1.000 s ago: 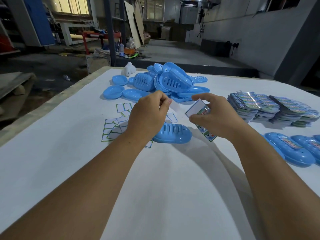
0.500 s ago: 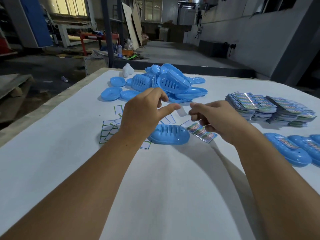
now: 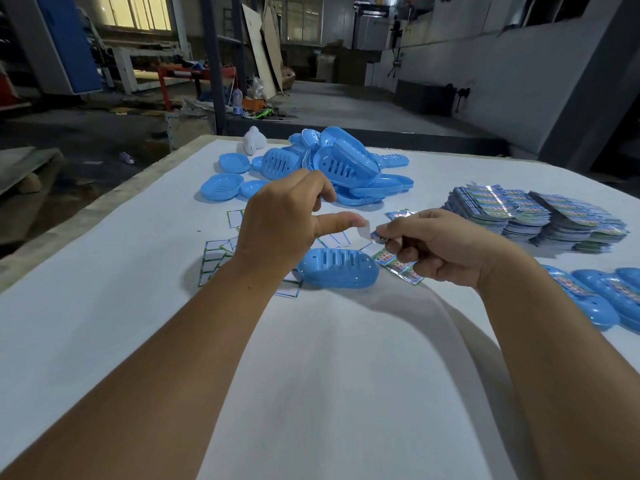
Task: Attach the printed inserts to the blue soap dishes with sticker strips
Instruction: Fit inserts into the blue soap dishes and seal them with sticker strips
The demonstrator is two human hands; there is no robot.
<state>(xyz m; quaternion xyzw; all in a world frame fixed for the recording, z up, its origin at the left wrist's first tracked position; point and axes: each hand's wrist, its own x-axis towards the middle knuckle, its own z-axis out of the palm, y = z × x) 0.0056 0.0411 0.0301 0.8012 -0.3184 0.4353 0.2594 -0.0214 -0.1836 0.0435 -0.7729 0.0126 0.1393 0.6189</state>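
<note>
Head view, looking down along two bare forearms over a white tabletop (image 3: 104, 323). Compared with half a second ago, the two hands sit slightly farther apart, and a small pale sticker strip (image 3: 363, 233) now shows stretched between them; a second ago the right hand held the printed insert tilted up on edge, and now the insert lies lower and flatter under that hand.

Left hand (image 3: 287, 230) hovers above the tabletop, thumb extended to the right with the sticker strip stuck to its tip, the other fingers curled loosely upward and holding nothing. Right hand (image 3: 440, 247) is curled, its thumb and forefinger pinching one end of the printed insert (image 3: 398, 266), whose glossy green and red face reaches down to the tabletop beneath the knuckles. The strip touches the pinched end of the insert.

One blue soap dish (image 3: 337, 268) lies upside down, slots up, just below and between the hands, touching neither. Empty sticker backing sheets (image 3: 211, 259) lie scattered beside and behind it. Farther back is a heap of blue soap dishes (image 3: 339, 168). Stacks of printed inserts (image 3: 533, 213) stand at the right, with finished dishes (image 3: 588, 299) near the right edge.
</note>
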